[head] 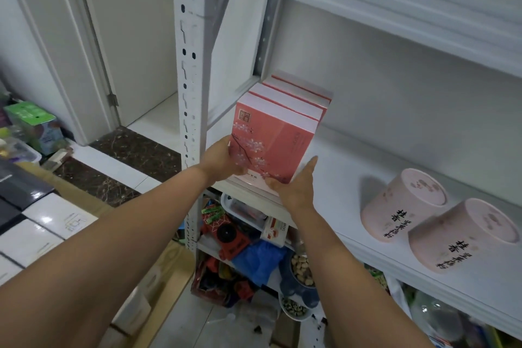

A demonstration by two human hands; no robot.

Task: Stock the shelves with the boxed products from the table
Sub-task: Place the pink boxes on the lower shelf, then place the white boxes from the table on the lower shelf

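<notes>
On the shelf, pink box stands upright, leaning back.

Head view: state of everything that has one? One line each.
front pink box: upright at the front of the shelf, held between both hands
pink boxes behind it: upright, in a row front to back
left hand: grips the front box's left edge
right hand: fingers straight along the box's right side
far round tin: standing, lid on
near round tin: standing, lid on
</notes>
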